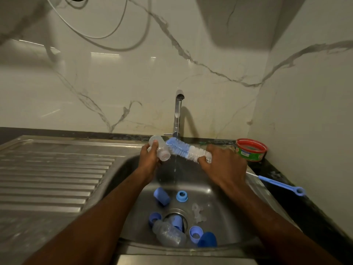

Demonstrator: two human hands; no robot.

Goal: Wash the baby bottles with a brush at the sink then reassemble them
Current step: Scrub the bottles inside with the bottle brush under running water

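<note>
Together, both hands work over the sink (pixel 219 190): the left hand (pixel 150 157) grips a clear bottle (pixel 160 149), the right hand (pixel 225 165) grips the brush (pixel 188 151), whose blue bristle tip touches the bottle. Below them lie blue caps (pixel 161 196) and another bottle (pixel 169 233).

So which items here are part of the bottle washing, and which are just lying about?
Part of the job:
bottle in the left hand
bottle brush in the right hand
second bottle, blue caps and collars in the sink
running tap

Lying about:
red-rimmed tub
thin blue brush
</note>
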